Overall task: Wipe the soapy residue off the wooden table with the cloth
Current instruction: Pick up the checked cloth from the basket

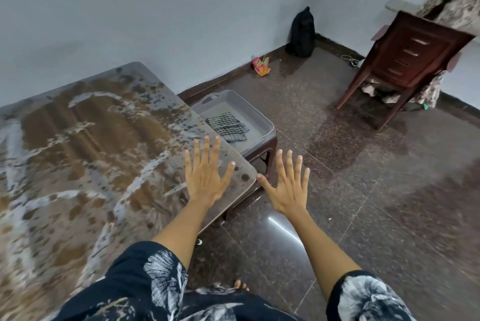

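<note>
Both hands [205,178] [285,188] spread, empty; cloth [227,127] apparently in tray [259,115]

Left hand [206,178]: fingers spread flat, palm down, above the corner of the wooden table [85,144]
Right hand [287,185]: fingers spread, holding nothing, over the floor
Cloth [228,127]: folded in grey tray [262,115], just beyond left fingertips
Table: streaked with white soapy residue [145,178]

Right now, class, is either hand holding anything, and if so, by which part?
Nothing is held. The left hand and right hand are both spread flat and empty; the cloth lies in the tray.
</note>
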